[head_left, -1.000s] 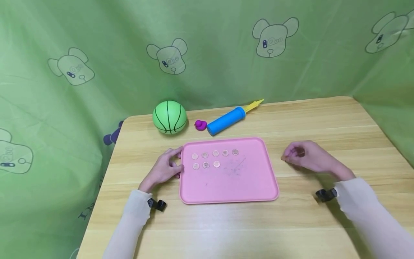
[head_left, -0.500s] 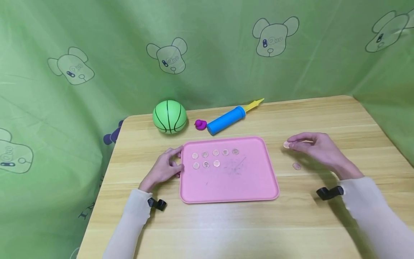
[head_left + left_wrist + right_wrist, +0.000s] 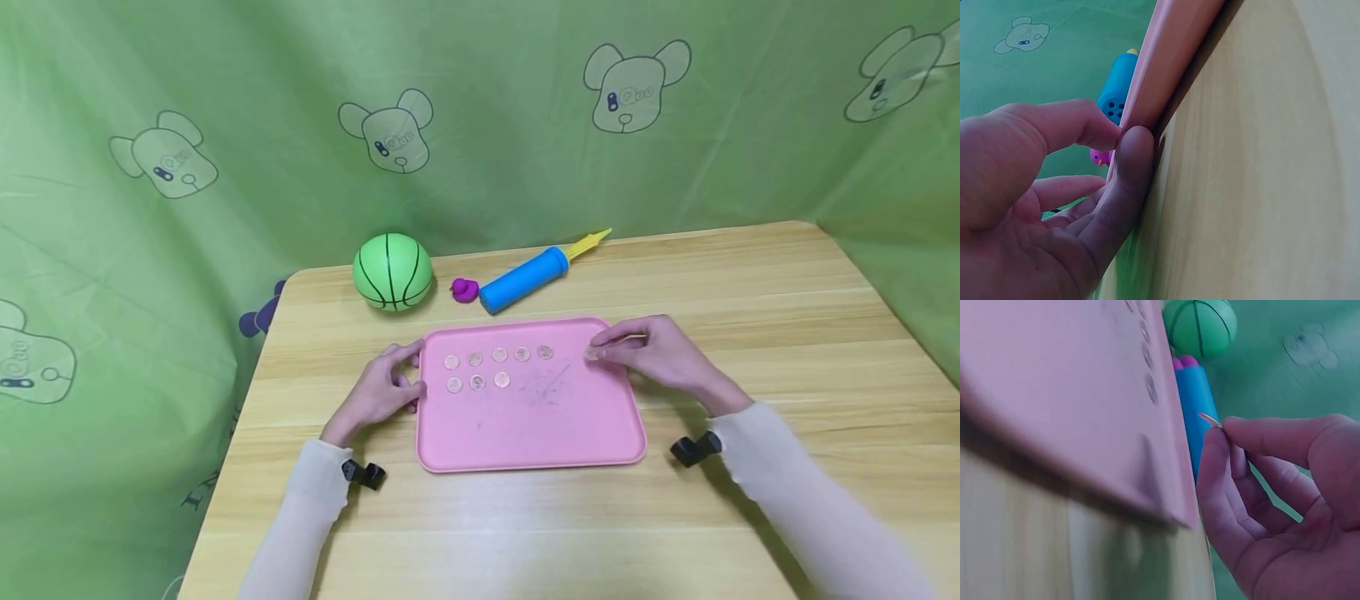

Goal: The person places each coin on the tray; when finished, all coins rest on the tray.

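Note:
A pink tray (image 3: 525, 433) lies on the table with several coins (image 3: 500, 355) in two rows in its upper left part; the upper row is longer. At the tray's left edge, my left hand (image 3: 375, 390) grips the rim between thumb and fingers. My right hand (image 3: 663, 354) is over the tray's upper right corner. It pinches a single coin (image 3: 1210, 420) between thumb and forefinger. In the right wrist view, that coin is held up, tilted and seen nearly edge-on, apart from the tray floor, with the hand's shadow falling on the tray.
Behind the tray stand a green ball (image 3: 393, 272) with black lines, a small purple rubber duck (image 3: 465, 290) and a blue hand pump (image 3: 525, 280) with a yellow nozzle. A green curtain (image 3: 510, 192) hangs behind the wooden table (image 3: 780, 300).
My right hand has picked up a coin from the table right of the tray and carried it left over the tray's corner. The left hand and tray have stayed put.

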A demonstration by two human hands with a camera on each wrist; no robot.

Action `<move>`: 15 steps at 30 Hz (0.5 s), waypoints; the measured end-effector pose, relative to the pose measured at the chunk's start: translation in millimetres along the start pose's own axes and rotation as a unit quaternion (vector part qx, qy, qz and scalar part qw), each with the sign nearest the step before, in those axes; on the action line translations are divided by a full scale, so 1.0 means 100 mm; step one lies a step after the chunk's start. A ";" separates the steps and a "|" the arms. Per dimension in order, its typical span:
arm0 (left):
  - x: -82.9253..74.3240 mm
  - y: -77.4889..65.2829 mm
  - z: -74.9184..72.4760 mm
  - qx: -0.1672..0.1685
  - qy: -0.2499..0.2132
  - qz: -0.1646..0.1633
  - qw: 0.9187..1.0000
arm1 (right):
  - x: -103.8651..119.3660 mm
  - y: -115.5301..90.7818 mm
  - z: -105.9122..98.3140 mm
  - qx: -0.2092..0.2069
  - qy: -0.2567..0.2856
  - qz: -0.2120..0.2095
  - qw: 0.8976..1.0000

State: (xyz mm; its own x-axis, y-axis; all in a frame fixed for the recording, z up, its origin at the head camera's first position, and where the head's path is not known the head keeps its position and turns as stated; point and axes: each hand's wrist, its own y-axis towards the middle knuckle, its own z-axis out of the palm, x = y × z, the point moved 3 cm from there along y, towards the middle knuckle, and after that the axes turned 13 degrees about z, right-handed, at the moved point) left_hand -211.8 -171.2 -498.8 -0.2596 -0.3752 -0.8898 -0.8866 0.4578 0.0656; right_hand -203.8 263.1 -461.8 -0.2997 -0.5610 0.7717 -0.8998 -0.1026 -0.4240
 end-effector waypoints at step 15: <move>0.01 0.01 0.01 0.001 -0.008 0.000 1.000 | 0.35 0.18 0.72 0.009 -0.034 -0.072 0.997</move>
State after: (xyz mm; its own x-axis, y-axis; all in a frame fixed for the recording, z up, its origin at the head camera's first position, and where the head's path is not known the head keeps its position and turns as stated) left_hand -212.5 -170.4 -499.9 -0.2531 -0.3633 -0.8966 -0.8861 0.4591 0.0641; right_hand -208.0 183.0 -476.8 -0.1445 -0.5943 0.7912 -0.9257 -0.2014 -0.3203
